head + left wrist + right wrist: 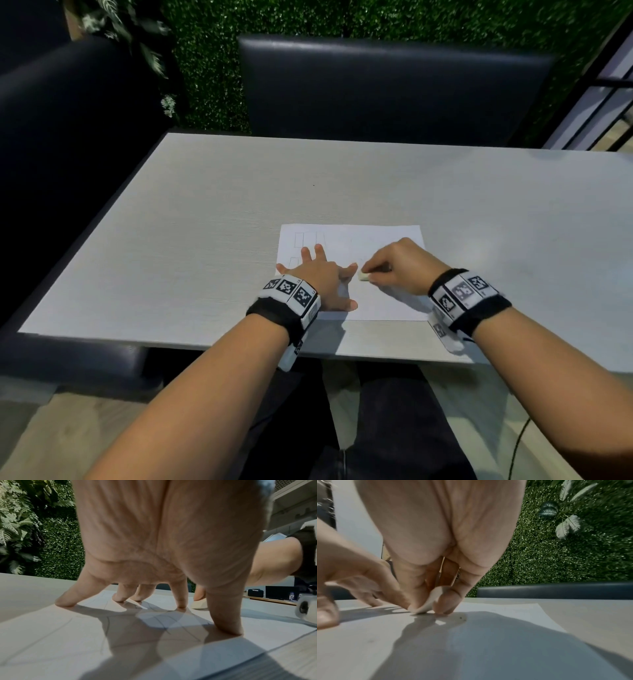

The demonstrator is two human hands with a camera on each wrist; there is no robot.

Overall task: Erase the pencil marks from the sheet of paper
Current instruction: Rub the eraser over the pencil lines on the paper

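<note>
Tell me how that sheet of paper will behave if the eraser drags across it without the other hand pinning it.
The sheet of paper looks thin and lies flat, so it would probably slide or wrinkle on the smooth table. That is likely why the left hand presses spread fingers on it. The eraser, pinched by the right hand, meets it only at a narrow edge, so drag may buckle it locally.

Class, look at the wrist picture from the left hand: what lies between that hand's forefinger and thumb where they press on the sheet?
Between them, farther back, lies the eraser, pinched by the right hand; otherwise bare paper.
</note>
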